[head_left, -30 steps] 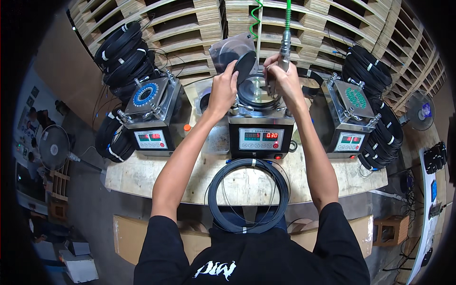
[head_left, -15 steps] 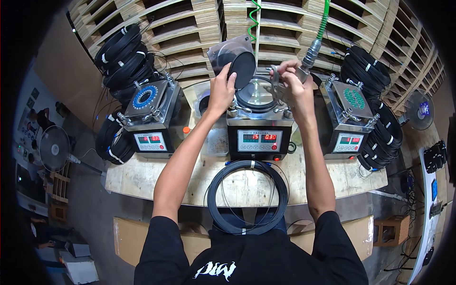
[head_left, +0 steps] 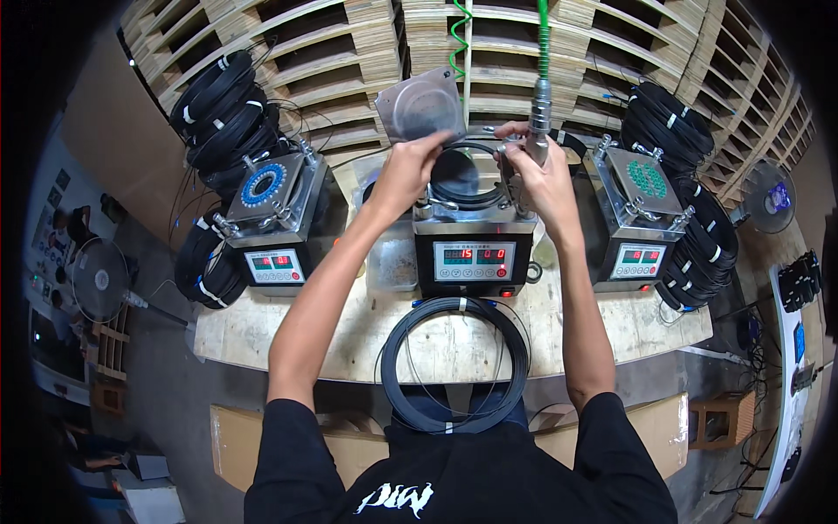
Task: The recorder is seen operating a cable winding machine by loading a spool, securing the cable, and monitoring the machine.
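My left hand (head_left: 408, 173) grips a round black disc (head_left: 456, 171) by its edge; the disc is smeared by motion and tilts above the top of the middle machine (head_left: 425, 229). Beneath it a black ring (head_left: 480, 199) sits on the machine top. Closed around an air blow gun (head_left: 540, 144), my right hand (head_left: 543, 179) is over the machine's right side. A green hose (head_left: 543, 44) runs upward from the gun's metal coupling. Behind my left hand stands a square metal plate (head_left: 393, 109) with a round face.
Similar machines stand left, with a blue-ringed plate (head_left: 264, 185), and right, with a green-dotted plate (head_left: 647, 179). Black cable coils (head_left: 218, 87) are stacked beside both. One cable coil (head_left: 395, 384) overhangs the table's near edge. A clear tray (head_left: 393, 266) sits left of the middle machine.
The black disc has swung down from upright to over the machine top. My right hand has shifted slightly left with the blow gun, which now stands more upright.
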A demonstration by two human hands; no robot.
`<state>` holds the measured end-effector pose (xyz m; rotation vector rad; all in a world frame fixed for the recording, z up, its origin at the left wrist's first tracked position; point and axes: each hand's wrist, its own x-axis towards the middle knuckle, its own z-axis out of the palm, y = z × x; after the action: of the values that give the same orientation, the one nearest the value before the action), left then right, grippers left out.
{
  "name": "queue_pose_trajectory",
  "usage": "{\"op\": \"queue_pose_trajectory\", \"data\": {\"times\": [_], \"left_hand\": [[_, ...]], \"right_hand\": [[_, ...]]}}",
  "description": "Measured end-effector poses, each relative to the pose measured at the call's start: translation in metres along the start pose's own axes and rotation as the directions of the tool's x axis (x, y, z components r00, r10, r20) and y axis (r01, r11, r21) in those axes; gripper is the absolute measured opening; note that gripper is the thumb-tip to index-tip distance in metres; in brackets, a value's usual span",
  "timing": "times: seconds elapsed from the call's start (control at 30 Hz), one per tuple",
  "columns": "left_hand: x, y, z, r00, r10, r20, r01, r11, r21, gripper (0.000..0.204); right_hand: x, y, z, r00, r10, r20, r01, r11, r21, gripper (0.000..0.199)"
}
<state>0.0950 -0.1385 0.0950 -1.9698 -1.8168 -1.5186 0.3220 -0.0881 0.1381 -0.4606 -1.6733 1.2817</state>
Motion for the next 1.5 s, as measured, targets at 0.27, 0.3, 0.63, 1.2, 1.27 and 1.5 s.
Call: {"op": "queue_pose_trajectory", "data": {"times": [0.27, 0.3, 0.63, 1.2, 1.27, 1.5], "left_hand": [[0.023, -0.008, -0.005, 0.677, 0.2, 0.708, -0.316, 0.948, 0.035, 0.037], [0.025, -0.008, -0.003, 0.677, 0.193, 0.711, -0.312, 0.949, 0.039, 0.038], [0.031, -0.002, 0.019, 0.696, 0.148, 0.703, -0.223, 0.975, 0.015, 0.036], [0.052, -0.005, 0.043, 0.78, 0.155, 0.606, -0.344, 0.915, 0.209, 0.052], [0.066, -0.007, 0.046, 0.7, 0.113, 0.705, -0.293, 0.946, 0.138, 0.056], [0.044, -0.008, 0.049, 0.741, 0.083, 0.666, -0.136, 0.99, 0.029, 0.051]], "right_hand": [[0.002, -0.005, -0.048, 0.994, 0.05, -0.094, -0.043, 0.996, 0.078, 0.024], [0.003, -0.002, -0.054, 0.996, 0.046, -0.081, -0.039, 0.995, 0.087, 0.024], [0.005, 0.004, -0.074, 0.996, 0.09, -0.017, -0.089, 0.993, 0.078, 0.029], [0.016, 0.013, -0.073, 0.995, 0.098, 0.029, -0.099, 0.993, 0.065, 0.026], [0.016, 0.015, -0.072, 0.996, 0.087, 0.025, -0.088, 0.995, 0.054, 0.026], [0.02, 0.02, -0.075, 0.995, 0.095, 0.018, -0.096, 0.991, 0.089, 0.025]]}}
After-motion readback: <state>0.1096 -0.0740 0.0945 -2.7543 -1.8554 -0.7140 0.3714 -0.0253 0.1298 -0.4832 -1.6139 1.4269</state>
